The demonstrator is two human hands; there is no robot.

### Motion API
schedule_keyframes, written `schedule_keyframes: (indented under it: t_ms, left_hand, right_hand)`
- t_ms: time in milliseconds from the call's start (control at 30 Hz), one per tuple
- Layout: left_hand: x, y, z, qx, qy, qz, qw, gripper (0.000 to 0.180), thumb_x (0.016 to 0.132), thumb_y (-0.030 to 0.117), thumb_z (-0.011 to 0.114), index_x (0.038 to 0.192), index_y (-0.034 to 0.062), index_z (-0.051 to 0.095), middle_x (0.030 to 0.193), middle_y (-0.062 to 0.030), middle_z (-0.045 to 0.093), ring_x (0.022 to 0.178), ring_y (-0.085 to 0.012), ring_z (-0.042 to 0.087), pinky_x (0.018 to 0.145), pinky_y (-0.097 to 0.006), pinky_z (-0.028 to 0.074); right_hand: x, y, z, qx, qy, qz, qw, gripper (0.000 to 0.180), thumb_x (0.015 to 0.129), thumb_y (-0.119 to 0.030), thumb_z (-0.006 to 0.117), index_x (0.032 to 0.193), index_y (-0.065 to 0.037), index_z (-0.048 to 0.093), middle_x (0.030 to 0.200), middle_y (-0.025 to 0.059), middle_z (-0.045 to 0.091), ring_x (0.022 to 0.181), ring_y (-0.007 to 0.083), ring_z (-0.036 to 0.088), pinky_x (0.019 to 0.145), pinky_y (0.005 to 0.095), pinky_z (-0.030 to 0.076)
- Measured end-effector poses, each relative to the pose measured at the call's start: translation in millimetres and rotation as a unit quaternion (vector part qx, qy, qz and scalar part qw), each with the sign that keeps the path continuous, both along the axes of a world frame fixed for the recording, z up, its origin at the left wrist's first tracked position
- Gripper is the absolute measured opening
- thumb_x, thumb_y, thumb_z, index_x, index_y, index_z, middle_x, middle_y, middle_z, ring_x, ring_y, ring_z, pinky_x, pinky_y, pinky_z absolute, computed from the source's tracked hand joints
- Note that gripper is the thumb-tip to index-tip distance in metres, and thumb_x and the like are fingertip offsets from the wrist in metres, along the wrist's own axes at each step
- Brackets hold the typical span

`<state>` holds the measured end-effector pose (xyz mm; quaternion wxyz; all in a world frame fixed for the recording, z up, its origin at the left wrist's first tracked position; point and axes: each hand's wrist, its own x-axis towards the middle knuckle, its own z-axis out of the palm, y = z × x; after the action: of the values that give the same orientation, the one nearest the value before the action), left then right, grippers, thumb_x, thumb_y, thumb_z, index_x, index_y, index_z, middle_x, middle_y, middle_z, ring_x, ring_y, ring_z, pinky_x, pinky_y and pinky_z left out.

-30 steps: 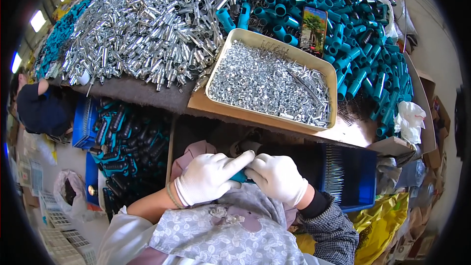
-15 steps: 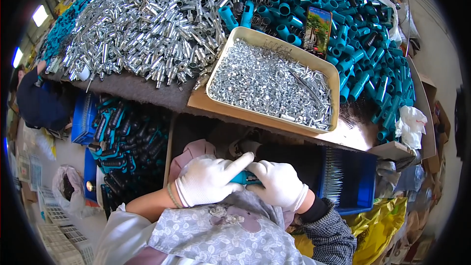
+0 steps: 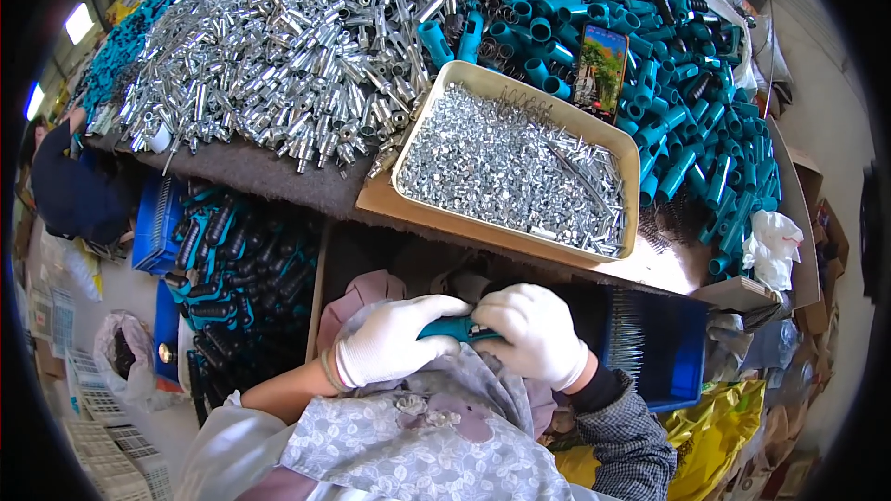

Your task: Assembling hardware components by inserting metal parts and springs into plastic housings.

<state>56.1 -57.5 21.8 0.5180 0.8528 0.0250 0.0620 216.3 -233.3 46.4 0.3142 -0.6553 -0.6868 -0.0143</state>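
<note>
Heaped across the grey felt-covered workbench (image 3: pixel 251 172) lie shiny silver metal fittings (image 3: pixel 278 46) and teal plastic tubes (image 3: pixel 687 83), with a shallow beige tray (image 3: pixel 422 144) of small bright screws between them. Below the bench edge, close to the person's lap, the left hand (image 3: pixel 394 341) and right hand (image 3: pixel 534 334), both in white knit gloves, close together around a teal plastic handle (image 3: pixel 457 329), one at each end. A blue plastic bin (image 3: pixel 673 353) sits just right of them.
</note>
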Motion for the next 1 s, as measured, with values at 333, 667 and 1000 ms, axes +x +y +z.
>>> schedule_keyframes:
  t_ms: [333,667,1000]
  left_hand:
    - [-4,-3,7,-0.027,-0.035,0.035,0.998,0.043,0.084,0.004,0.074,0.125,0.0038,0.061,0.100,-0.0129,0.071,0.085,-0.0210,0.072,0.078,-0.033,0.055]
    - [5,6,3,-0.394,0.033,0.104,0.913,0.044,0.089,0.000,0.058,0.131,-0.0089,0.051,0.100,-0.0115,0.065,0.080,-0.0156,0.065,0.069,-0.028,0.053]
    - [0,-2,-8,-0.181,-0.047,0.159,0.969,0.048,0.087,0.004,0.069,0.132,-0.0027,0.055,0.116,-0.0141,0.066,0.107,-0.0171,0.064,0.095,-0.031,0.050]
  right_hand:
    - [102,25,11,-0.010,-0.006,-0.320,0.947,0.009,0.081,-0.013,0.071,0.082,-0.004,0.068,0.082,0.0150,0.065,0.084,0.0370,0.064,0.074,0.0440,0.050]
    - [31,21,18,0.142,0.319,-0.285,0.893,0.008,0.081,0.004,0.070,0.087,-0.001,0.068,0.084,0.0066,0.069,0.077,0.0145,0.065,0.071,0.0279,0.052]
    - [-39,37,-14,0.048,0.361,-0.274,0.890,0.020,0.076,-0.002,0.082,0.087,-0.001,0.065,0.080,0.0101,0.070,0.070,0.0149,0.068,0.067,0.0286,0.056]
